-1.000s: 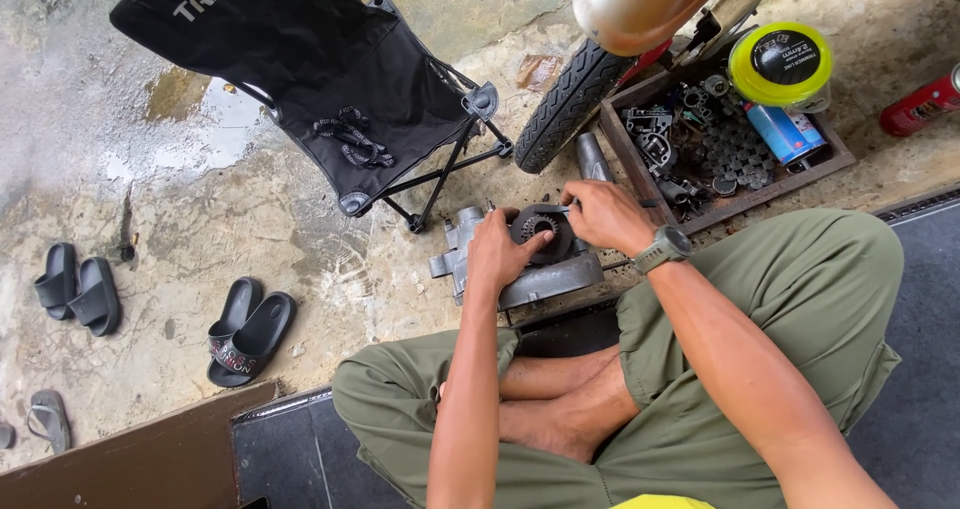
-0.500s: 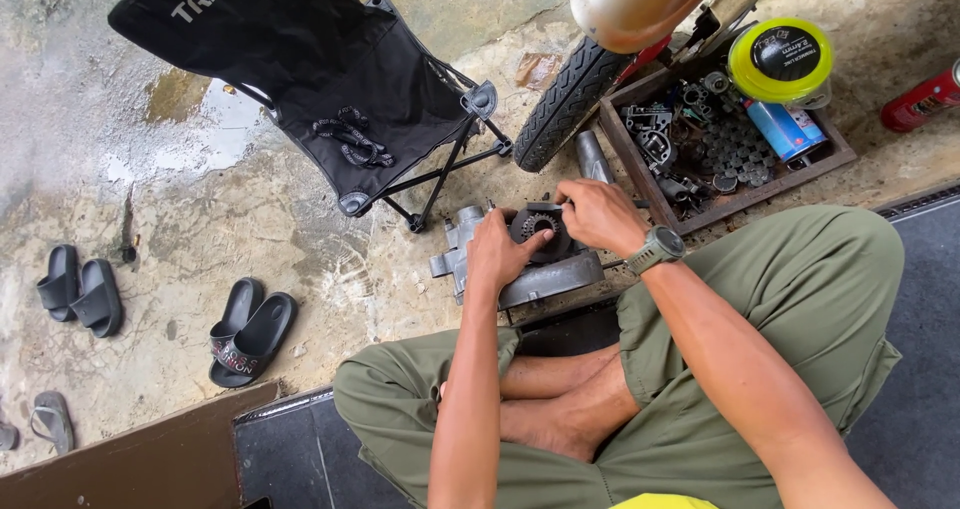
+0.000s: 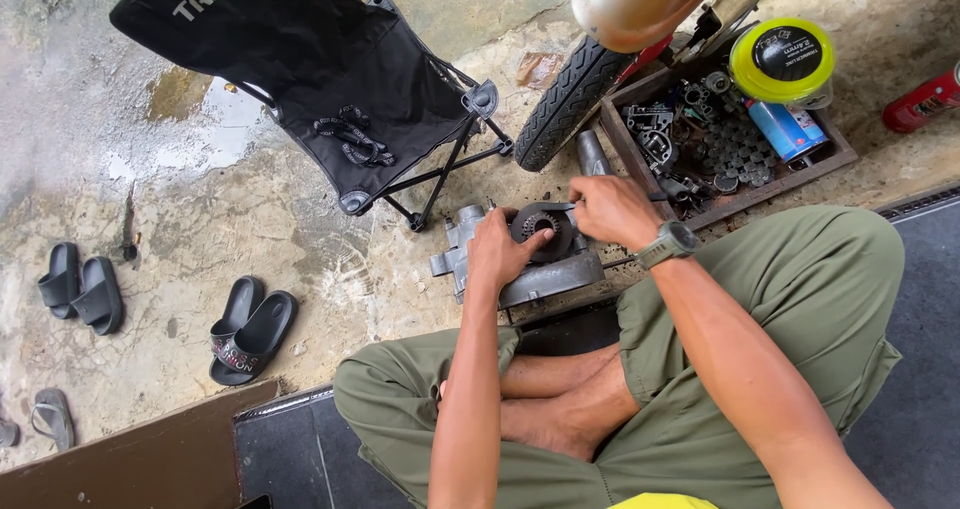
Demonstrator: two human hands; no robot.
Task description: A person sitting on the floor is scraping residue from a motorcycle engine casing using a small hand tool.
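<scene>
A grey metal engine casing (image 3: 540, 277) lies on the concrete ground in front of my crossed legs. A dark round geared part (image 3: 541, 227) sits in its top. My left hand (image 3: 500, 254) rests on the casing and grips the left side of the round part. My right hand (image 3: 612, 211), with a watch on the wrist, is closed around a thin tool at the part's right edge; the tool's tip is hidden.
A wooden tray (image 3: 722, 201) of metal parts, a yellow-lidded tin (image 3: 782, 61) and a blue can (image 3: 786, 129) stands at the right. A motorcycle tyre (image 3: 568, 101) and a black folding chair (image 3: 330, 79) are ahead. Black sandals (image 3: 248, 329) lie at the left.
Both hands stay on the casing; my right hand has shifted slightly over the round part. The view has barely moved.
</scene>
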